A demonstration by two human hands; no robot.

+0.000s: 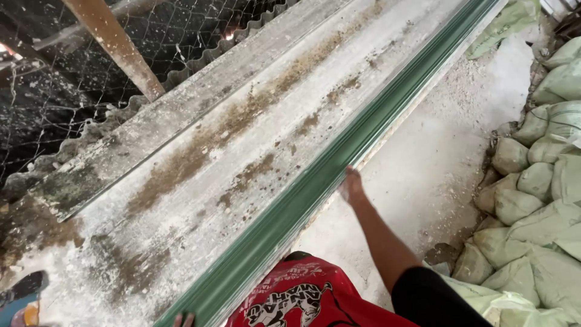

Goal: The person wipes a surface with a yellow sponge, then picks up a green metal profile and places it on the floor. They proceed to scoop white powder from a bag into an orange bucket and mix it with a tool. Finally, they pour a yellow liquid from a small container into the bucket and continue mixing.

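At the bottom edge, my left hand (183,319) shows only fingertips touching the stack of green roofing sheets (315,181); whether it grips, I can't tell. Further up, my right hand (351,184) clasps the stack's near edge. The sheets lie on dusty grey panels (242,139); I'd hold both ends level.

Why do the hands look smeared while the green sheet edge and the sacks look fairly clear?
Head view: soft daylight, no hard shadows or glare. The right hand on the green sheet edge is slightly motion-blurred; the left hand is cut off by the frame's bottom edge. The sacks look sharp; the wire mesh lies in dark shade.
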